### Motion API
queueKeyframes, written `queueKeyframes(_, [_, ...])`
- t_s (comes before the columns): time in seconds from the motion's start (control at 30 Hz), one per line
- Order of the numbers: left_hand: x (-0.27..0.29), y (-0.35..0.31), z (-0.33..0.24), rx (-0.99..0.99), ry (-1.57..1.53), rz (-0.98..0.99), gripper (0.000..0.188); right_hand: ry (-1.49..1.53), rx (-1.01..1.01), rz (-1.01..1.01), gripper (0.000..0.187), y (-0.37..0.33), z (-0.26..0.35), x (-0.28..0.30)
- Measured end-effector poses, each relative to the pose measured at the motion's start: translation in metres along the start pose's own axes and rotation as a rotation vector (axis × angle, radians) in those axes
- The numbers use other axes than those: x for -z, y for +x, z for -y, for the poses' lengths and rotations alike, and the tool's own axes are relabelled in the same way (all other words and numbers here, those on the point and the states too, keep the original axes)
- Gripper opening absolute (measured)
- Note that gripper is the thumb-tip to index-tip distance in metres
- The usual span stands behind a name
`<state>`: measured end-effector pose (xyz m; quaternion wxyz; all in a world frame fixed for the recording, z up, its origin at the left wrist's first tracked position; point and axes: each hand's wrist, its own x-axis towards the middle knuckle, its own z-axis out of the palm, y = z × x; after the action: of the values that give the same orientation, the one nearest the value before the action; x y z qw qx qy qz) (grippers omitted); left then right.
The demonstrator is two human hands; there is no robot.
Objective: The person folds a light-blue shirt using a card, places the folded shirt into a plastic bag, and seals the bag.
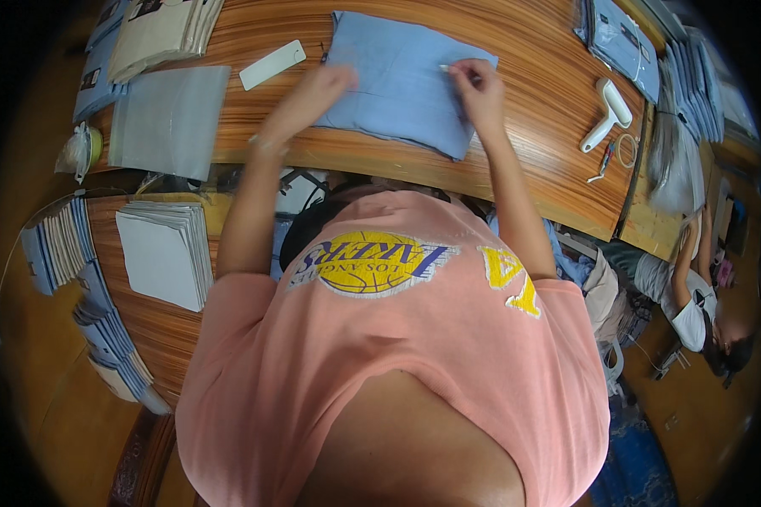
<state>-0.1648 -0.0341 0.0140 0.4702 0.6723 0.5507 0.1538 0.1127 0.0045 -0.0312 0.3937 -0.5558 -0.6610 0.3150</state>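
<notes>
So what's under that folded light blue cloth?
Brown, streaky wood-look tabletop shows around the folded light blue cloth, so that's probably what it lies on. Right underneath is covered by the cloth itself, so I can't tell whether anything is tucked there.

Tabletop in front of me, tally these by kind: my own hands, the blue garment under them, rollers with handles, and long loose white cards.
Left hand and right hand: 2
Blue garment: 1
Roller: 1
White card: 1
Total: 5

Left grip [334, 81] a blur
</notes>
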Motion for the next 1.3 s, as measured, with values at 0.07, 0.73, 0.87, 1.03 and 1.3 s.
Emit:
queueKeyframes(0.07, [0.017, -0.046, 0.001, 0.135, 0.082, 0.423, 0.023, 0.052, -0.179, -0.052, 0.015, -0.012, -0.007, 0.031])
queueKeyframes(0.73, [-0.103, 0.045, -0.020, -0.370, 0.479, -0.584, 0.065, 0.157, -0.494, -0.569, 0.019, -0.116, -0.081, 0.142])
queueKeyframes(0.87, [-0.151, 0.024, -0.031, -0.706, 0.512, 0.189, 0.058, 0.087, -0.196, -0.207, 0.021, -0.043, -0.019, 0.059])
queueKeyframes(1.03, [-0.124, 0.010, -0.042, -0.536, 0.442, 0.027, 0.055, 0.092, -0.071, -0.133, 0.013, -0.006, 0.007, 0.029])
queueKeyframes(1.3, [-0.020, -0.023, 0.095, 0.285, 0.499, -0.760, 0.079, -0.002, -0.345, -0.521, 0.016, -0.092, -0.098, 0.151])
